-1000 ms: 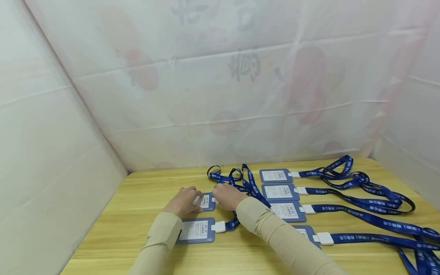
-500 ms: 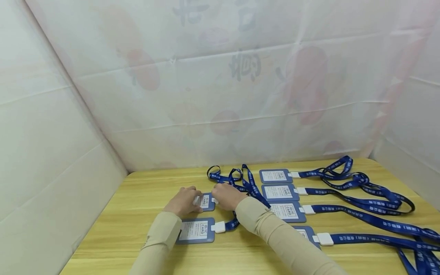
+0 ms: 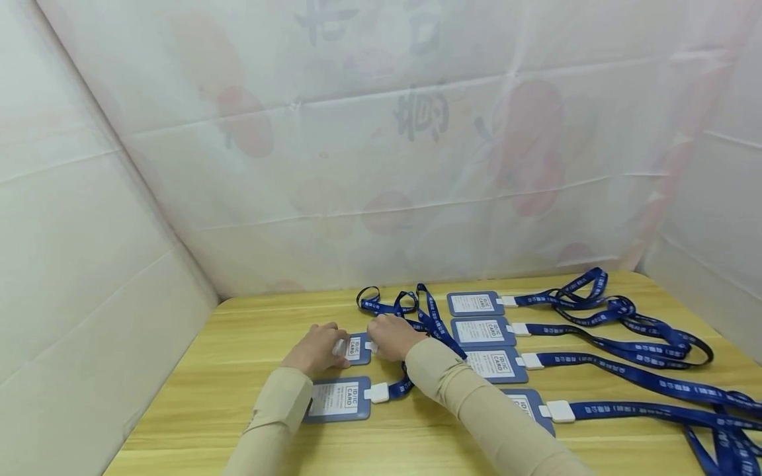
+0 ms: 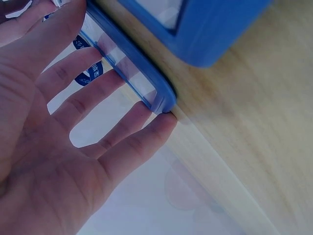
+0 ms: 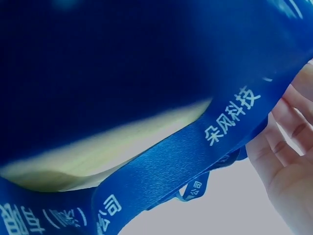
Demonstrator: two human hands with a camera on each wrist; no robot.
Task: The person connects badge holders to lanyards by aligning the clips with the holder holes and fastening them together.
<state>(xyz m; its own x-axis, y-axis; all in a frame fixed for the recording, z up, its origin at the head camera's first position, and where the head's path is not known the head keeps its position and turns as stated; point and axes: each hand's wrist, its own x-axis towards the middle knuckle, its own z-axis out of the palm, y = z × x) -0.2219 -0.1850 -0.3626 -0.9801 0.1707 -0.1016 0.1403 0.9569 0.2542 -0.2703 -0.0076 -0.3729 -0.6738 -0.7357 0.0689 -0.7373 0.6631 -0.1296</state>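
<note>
A blue ID card holder (image 3: 356, 349) lies at mid-table in the head view, its left part covered by my left hand (image 3: 318, 350). That hand holds it by its long edges; in the left wrist view the fingertips (image 4: 166, 120) line one edge. My right hand (image 3: 394, 338) curls over the holder's right end, where a white clip (image 3: 372, 347) joins the blue lanyard (image 3: 431, 314). Its fingertips are hidden in the head view. Printed lanyard strap (image 5: 161, 161) fills much of the right wrist view, beside the hand. A second card holder (image 3: 338, 399) lies just nearer, with its own white clip (image 3: 379, 393).
To the right, several more card holders (image 3: 482, 331) lie in a column, the nearest partly behind my right sleeve (image 3: 476, 403). Their blue lanyards (image 3: 631, 357) spread toward the table's right edge. A white cloth wall (image 3: 369, 165) rises behind the wooden table (image 3: 220, 377).
Both hands stay at the same card holder with almost no movement. The whole head view has shifted very slightly.
</note>
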